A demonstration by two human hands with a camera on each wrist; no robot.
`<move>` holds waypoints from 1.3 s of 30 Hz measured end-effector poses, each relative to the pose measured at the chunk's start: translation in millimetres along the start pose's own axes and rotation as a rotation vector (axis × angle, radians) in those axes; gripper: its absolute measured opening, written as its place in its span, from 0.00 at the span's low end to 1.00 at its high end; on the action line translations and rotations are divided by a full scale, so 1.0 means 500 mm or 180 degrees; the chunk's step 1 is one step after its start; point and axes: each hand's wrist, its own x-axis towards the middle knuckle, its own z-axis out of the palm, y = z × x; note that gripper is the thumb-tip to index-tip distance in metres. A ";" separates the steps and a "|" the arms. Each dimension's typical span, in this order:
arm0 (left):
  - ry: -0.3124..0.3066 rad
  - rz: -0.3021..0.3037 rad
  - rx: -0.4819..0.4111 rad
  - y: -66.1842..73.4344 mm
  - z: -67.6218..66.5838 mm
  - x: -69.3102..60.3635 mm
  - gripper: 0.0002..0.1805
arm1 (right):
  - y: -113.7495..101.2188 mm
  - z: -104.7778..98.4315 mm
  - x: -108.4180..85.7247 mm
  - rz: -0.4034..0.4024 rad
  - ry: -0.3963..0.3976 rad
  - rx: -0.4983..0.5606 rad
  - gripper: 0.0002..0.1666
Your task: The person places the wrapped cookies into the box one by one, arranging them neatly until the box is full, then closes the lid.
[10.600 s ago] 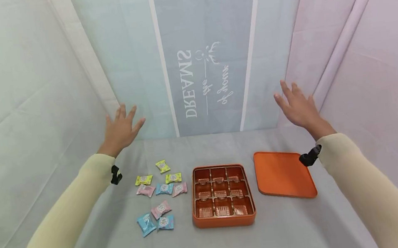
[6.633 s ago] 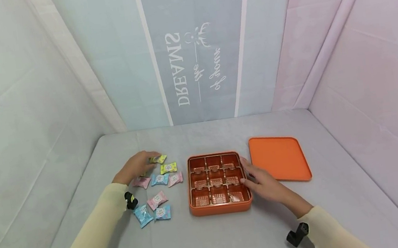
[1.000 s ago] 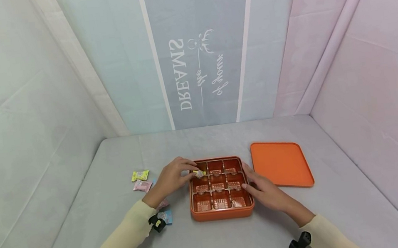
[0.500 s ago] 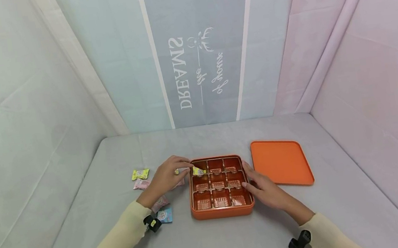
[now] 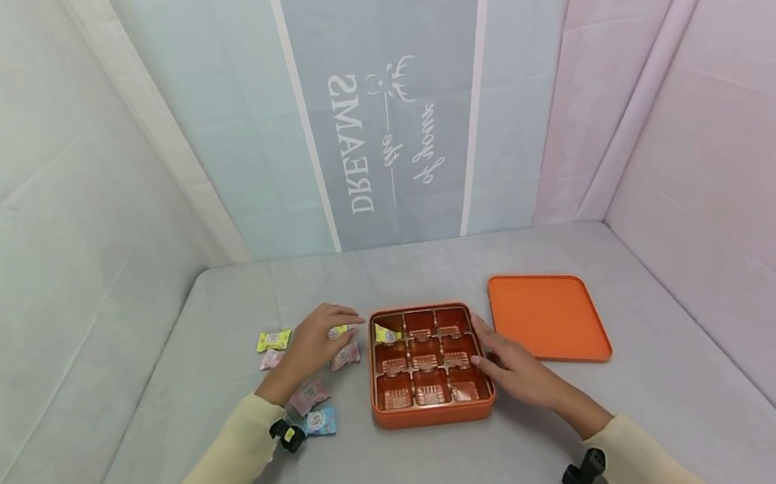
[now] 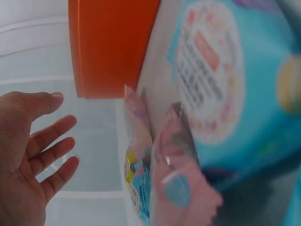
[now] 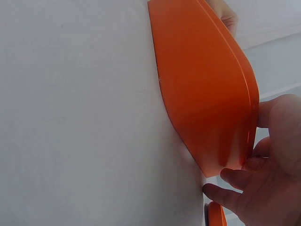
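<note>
Box [image 5: 436,415], orange, qty 1, w/ 3 x 3 insert: mid-table [image 5: 419,475], lid off. Yellow sweet [image 5: 388,332], wrapped, qty 1: in box's far-left compt.

Left hand [image 5: 308,349]: just left of box, above loose sweets; thumb & fingers well apart, holding nothing. Right hand [image 5: 518,368]: touching box; fingers spread along right wall, thumb at right rim.

Loose sweets, left of box, on table: yellow pkt [image 5: 273,340], far left; 2nd yellow pkt [image 5: 338,332], part hidden by left hand; pink pkts [image 5: 309,395], qty 3, 1 part hidden; blue pkt [image 5: 319,422], near side; small blue pkt [image 6: 141,193], shows in left wrist view.

Lid [image 5: 548,317], orange, qty 1: flat on table, right of box, apart.

Sleeves [image 5: 218,460], cream, qty 2, w/ blk wrist cams [image 5: 584,474]. Back cloth [image 5: 394,12], far side, grey-blue, white lettering incl. "DREAMS".
</note>
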 end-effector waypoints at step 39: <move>-0.0253 -0.0642 -0.0089 -0.068 -0.027 -0.027 0.16 | -0.001 0.001 -0.001 0.0058 0.0012 0.0049 0.40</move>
